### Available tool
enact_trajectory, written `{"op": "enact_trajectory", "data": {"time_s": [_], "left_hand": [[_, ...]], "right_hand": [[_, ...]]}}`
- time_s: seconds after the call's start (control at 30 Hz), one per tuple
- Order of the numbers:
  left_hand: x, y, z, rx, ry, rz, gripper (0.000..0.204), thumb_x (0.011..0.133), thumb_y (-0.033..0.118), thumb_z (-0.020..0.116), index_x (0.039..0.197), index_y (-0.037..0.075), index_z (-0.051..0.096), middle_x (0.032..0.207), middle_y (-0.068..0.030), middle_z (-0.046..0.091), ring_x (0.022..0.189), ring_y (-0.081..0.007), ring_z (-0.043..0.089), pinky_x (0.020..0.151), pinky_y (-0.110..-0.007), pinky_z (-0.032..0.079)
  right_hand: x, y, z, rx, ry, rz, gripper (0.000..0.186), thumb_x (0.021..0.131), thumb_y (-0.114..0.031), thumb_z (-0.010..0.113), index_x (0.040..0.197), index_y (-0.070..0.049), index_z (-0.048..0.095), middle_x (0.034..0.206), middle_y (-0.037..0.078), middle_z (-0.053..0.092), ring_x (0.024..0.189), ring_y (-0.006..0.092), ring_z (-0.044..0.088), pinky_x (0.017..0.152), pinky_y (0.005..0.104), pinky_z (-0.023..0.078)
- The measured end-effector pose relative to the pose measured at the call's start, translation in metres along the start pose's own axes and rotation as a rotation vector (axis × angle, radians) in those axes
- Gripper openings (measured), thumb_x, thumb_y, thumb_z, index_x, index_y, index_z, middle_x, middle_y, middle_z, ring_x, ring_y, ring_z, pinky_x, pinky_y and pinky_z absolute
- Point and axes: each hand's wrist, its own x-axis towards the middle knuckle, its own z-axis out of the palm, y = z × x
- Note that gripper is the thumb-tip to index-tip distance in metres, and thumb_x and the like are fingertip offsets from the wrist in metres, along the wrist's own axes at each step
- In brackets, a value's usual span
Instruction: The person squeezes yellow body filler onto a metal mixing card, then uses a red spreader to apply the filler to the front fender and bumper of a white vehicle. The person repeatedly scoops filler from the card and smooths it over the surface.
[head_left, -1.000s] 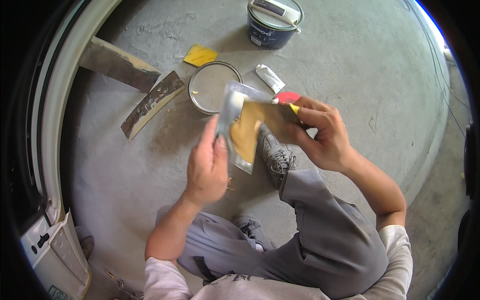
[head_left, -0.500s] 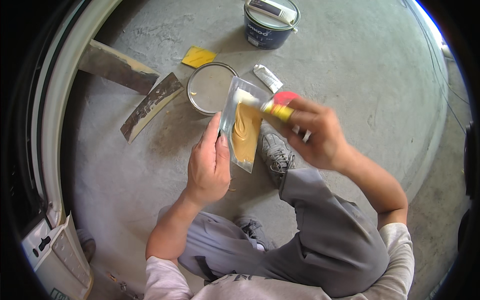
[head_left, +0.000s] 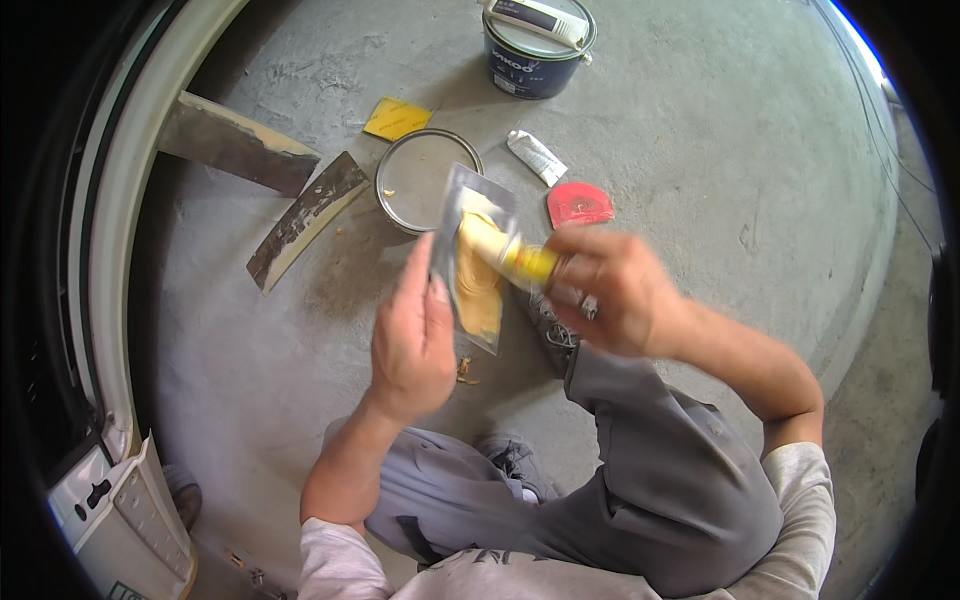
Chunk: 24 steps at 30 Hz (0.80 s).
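Concrete floor [head_left: 700, 150] setup: thin, stiff-looking metal plate [head_left: 478, 262] is being pinched at its edge by left hand [head_left: 412, 340], probably light but slippery with putty, while yellow-handled spreader [head_left: 512, 256] is being gripped by right hand [head_left: 610, 290].

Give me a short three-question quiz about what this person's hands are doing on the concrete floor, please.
1. True or false: the left hand holds the flat metal plate smeared with tan paste.
2. Which thing does the right hand hold? A) the yellow-handled spreader B) the red plastic spreader C) the dark blue round tin
3. Fill in: the round grey metal lid lies on the floor beside the ___ sanding pad.

Key: 1 true; 2 A; 3 yellow.
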Motion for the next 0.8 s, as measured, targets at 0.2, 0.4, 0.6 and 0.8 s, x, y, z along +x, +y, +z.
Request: {"op": "enact_trajectory", "data": {"time_s": [0.2, 0.4, 0.6, 0.8], "left_hand": [[0.0026, 0.0022, 0.0003, -0.026, 0.054, -0.068, 0.045, 0.107, 0.012, 0.042, 0.147, -0.010, 0.044, 0.088, -0.0155, 0.066, 0.074, -0.0174, 0.059, 0.071, -0.033, 0.050], [0.0024, 0.0002, -0.0019, -0.098, 0.022, -0.094, 0.045, 0.106, 0.008, 0.041, 0.146, -0.012, 0.044, 0.085, -0.0155, 0.065, 0.070, -0.0177, 0.058, 0.068, -0.034, 0.048], [0.0006, -0.0041, -0.0016, -0.123, 0.054, -0.144, 0.045, 0.106, 0.009, 0.043, 0.146, -0.010, 0.045, 0.084, -0.0153, 0.064, 0.069, -0.0183, 0.058, 0.066, -0.034, 0.047], [0.0023, -0.0020, -0.0034, -0.153, 0.083, -0.281, 0.046, 0.106, 0.008, 0.043, 0.148, -0.011, 0.043, 0.087, -0.0162, 0.065, 0.071, -0.0218, 0.059, 0.067, -0.037, 0.047]], "right_hand": [[0.0010, 0.0043, 0.0014, -0.064, 0.161, 0.161, 0.020, 0.076, 0.006, 0.072, 0.095, 0.001, 0.072, 0.096, 0.016, 0.065, 0.080, 0.0337, 0.068, 0.067, 0.0415, 0.056], [0.0020, 0.0007, -0.0009, -0.043, 0.184, 0.250, 0.017, 0.078, 0.000, 0.070, 0.096, -0.002, 0.071, 0.096, 0.011, 0.065, 0.083, 0.0330, 0.068, 0.069, 0.0434, 0.056], [0.0027, 0.0047, -0.0018, -0.003, 0.024, 0.084, 0.019, 0.078, 0.003, 0.071, 0.097, 0.000, 0.072, 0.098, 0.014, 0.066, 0.083, 0.0331, 0.068, 0.069, 0.0431, 0.056], [0.0009, 0.0052, -0.0027, 0.024, -0.052, -0.036, 0.027, 0.076, 0.003, 0.071, 0.103, -0.001, 0.073, 0.095, 0.014, 0.065, 0.079, 0.0333, 0.067, 0.066, 0.0428, 0.055]]}}
